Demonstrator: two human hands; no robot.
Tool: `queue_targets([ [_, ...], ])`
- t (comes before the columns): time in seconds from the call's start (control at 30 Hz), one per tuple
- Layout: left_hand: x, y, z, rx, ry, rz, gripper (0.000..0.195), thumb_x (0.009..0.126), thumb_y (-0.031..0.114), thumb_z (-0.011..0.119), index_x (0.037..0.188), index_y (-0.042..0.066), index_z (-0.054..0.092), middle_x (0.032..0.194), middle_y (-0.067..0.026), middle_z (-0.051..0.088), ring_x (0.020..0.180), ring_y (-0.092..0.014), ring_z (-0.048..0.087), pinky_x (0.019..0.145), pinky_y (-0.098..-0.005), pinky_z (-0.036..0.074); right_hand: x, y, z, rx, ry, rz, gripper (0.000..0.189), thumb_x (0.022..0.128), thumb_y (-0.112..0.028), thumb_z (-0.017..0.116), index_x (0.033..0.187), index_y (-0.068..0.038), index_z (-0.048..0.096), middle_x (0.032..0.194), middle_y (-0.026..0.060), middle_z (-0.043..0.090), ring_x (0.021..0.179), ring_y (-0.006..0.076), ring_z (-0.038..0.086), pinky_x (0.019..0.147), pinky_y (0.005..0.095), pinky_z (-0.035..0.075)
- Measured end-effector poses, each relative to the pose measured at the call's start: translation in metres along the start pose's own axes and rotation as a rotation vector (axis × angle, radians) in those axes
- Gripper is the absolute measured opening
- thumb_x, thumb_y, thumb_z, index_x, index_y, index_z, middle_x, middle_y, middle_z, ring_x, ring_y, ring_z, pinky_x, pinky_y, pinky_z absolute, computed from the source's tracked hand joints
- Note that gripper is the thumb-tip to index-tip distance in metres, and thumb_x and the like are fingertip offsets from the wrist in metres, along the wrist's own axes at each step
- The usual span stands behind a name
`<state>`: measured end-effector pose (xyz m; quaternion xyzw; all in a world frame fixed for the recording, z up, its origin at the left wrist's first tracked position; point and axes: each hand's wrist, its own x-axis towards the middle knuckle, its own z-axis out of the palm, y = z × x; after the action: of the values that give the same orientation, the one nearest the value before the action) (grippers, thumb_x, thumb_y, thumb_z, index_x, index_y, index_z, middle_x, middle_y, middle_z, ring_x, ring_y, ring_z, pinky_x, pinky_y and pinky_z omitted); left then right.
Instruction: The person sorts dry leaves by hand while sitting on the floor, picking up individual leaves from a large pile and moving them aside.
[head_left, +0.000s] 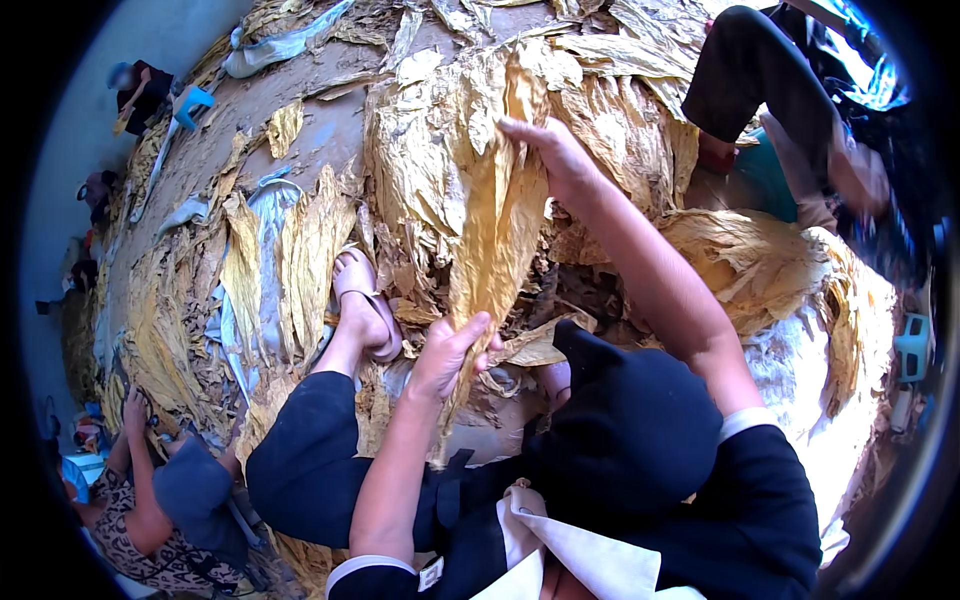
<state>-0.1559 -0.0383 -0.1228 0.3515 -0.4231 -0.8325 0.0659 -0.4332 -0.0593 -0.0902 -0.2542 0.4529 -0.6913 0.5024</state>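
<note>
A long dried yellow-brown leaf (491, 240), apparently tobacco, stretches between my two hands. My left hand (454, 356) is closed around its narrow lower part, and the stem end sticks out below the fist. Farther up, my right hand (559, 154) grips the broad upper part, its thumb lying across the surface. Behind the held leaf rises a thick stack of dried leaves (416, 165). Crumpled dark leaf scraps (559, 296) lie below my right forearm. My sandalled foot (364, 304) rests left of the stack.
Leaves (315, 240) lie over a pale plastic sheet at left. A large leaf bundle (750, 262) sits at right, near a seated person's leg (750, 75). Another person in a dark hat (193, 476) bends over leaves at lower left. A blue stool (193, 105) stands farther off.
</note>
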Motion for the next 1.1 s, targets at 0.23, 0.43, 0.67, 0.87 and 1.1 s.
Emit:
queue_targets([
  [0.23, -0.077, 0.011, 0.020, 0.074, 0.073, 0.019, 0.018, 0.092, 0.018, 0.053, 0.096, 0.000, 0.057, 0.066, -0.0037, 0.057, 0.043, -0.004, 0.045, 0.038, -0.0151, 0.035, 0.004, -0.034, -0.030, 0.077, 0.379, -0.023, 0.017, 0.087, -0.016, 0.060, 0.080, -0.001, 0.060, 0.067, 0.0056, 0.058, 0.055, 0.0099, 0.052, 0.047, 0.0207, 0.043],
  [0.43, -0.182, 0.034, 0.015, -0.206, 0.106, 0.118, 0.027, 0.094, 0.020, 0.049, 0.101, -0.006, 0.053, 0.058, -0.0035, 0.050, 0.035, -0.004, 0.036, 0.033, -0.0166, 0.027, 0.037, -0.008, -0.061, -0.596, 0.507, -0.142, 0.026, 0.086, -0.031, 0.061, 0.093, -0.008, 0.071, 0.083, 0.0061, 0.065, 0.066, 0.0154, 0.057, 0.062, 0.0305, 0.045],
  [0.67, -0.331, 0.021, -0.016, -0.354, 0.314, 0.793, 0.031, 0.096, 0.021, 0.045, 0.111, -0.005, 0.051, 0.060, -0.0032, 0.050, 0.035, -0.004, 0.035, 0.033, -0.0185, 0.028, 0.064, 0.049, -0.101, 0.032, 0.141, 0.186, 0.029, 0.091, -0.019, 0.052, 0.116, -0.003, 0.053, 0.100, 0.0087, 0.062, 0.076, 0.0151, 0.059, 0.060, 0.0223, 0.049],
  [0.87, -0.471, -0.057, -0.052, -0.229, 0.868, 1.502, 0.033, 0.095, 0.022, 0.047, 0.119, -0.002, 0.048, 0.068, 0.0003, 0.044, 0.043, -0.004, 0.034, 0.037, -0.0189, 0.029, 0.052, 0.084, -0.096, -0.107, -0.016, 0.355, 0.027, 0.090, -0.018, 0.054, 0.115, -0.007, 0.057, 0.102, 0.0038, 0.064, 0.078, 0.0099, 0.060, 0.064, 0.0209, 0.052],
  [1.1, -0.602, -0.166, -0.130, -0.185, 1.470, 1.610, 0.029, 0.095, 0.023, 0.046, 0.116, 0.003, 0.050, 0.074, -0.0014, 0.049, 0.051, -0.007, 0.037, 0.042, -0.0206, 0.029, 0.025, 0.100, -0.088, -0.224, -0.041, 0.430, 0.023, 0.091, -0.017, 0.053, 0.111, -0.007, 0.058, 0.099, 0.0035, 0.065, 0.079, 0.0105, 0.063, 0.062, 0.0213, 0.054],
])
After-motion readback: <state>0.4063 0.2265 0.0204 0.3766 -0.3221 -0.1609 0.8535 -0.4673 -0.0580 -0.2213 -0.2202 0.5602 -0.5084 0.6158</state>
